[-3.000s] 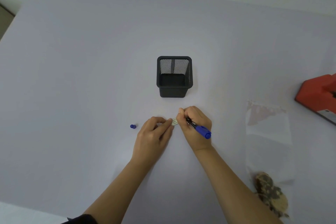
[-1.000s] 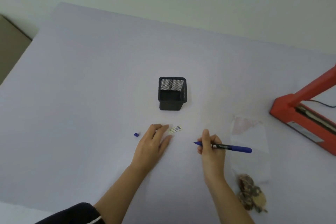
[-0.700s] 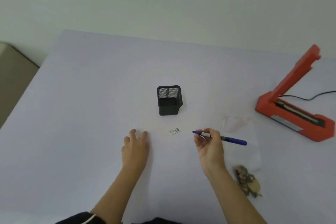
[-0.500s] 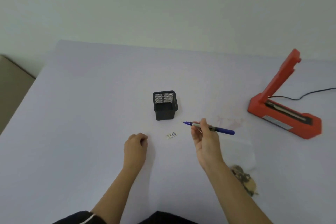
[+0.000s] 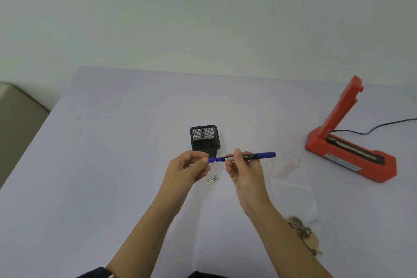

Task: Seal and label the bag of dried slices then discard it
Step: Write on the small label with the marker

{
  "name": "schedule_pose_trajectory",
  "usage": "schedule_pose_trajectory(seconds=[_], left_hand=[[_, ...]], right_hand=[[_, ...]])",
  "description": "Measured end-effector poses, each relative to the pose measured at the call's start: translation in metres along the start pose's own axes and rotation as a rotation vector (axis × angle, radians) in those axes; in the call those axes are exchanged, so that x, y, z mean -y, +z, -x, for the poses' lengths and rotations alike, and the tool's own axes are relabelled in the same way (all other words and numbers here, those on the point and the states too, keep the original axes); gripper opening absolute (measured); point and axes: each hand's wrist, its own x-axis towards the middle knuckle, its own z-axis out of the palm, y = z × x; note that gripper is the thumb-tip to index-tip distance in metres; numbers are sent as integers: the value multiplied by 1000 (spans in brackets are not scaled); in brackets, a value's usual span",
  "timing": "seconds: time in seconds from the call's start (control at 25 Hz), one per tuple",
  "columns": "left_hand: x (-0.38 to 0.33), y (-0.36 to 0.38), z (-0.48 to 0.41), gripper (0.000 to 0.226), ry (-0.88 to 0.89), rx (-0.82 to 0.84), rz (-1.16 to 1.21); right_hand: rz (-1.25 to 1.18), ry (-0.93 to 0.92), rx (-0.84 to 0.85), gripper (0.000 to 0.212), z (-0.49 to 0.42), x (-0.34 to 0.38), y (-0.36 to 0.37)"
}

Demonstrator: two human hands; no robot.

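My right hand (image 5: 244, 170) holds a blue marker (image 5: 252, 156) level above the table. My left hand (image 5: 188, 168) pinches the blue cap (image 5: 212, 160) at the marker's left tip. Between and below the hands a small written label (image 5: 213, 180) lies flat on the table. The clear bag (image 5: 293, 189) lies to the right, partly behind my right forearm, with dried slices (image 5: 304, 236) gathered at its near end.
A black mesh pen cup (image 5: 205, 140) stands just behind the hands. A red heat sealer (image 5: 347, 142) with its arm raised sits at the right, its black cord (image 5: 383, 125) running off the right edge. The table's left edge (image 5: 33, 140) drops off.
My left hand left the label, picked up the cap from the table and brought it to the marker's tip. My right hand lifted the marker. The view tilted up.
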Motion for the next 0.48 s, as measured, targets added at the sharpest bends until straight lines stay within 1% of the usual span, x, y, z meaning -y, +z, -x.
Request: schedule_pose_trajectory(seconds=[0.16, 0.32, 0.4, 0.48], left_hand=[[-3, 7, -2, 10, 17, -3, -43], [-7, 13, -7, 12, 20, -34, -23], [-8, 14, -9, 13, -1, -14, -9], [-5, 14, -11, 13, -65, 1, 23]], right_hand=[[59, -63, 27, 7, -1, 2, -1], [-4, -76, 52, 12, -4, 3, -2], [-3, -88, 59, 12, -5, 3, -4], [51, -81, 84, 9, -7, 3, -7]])
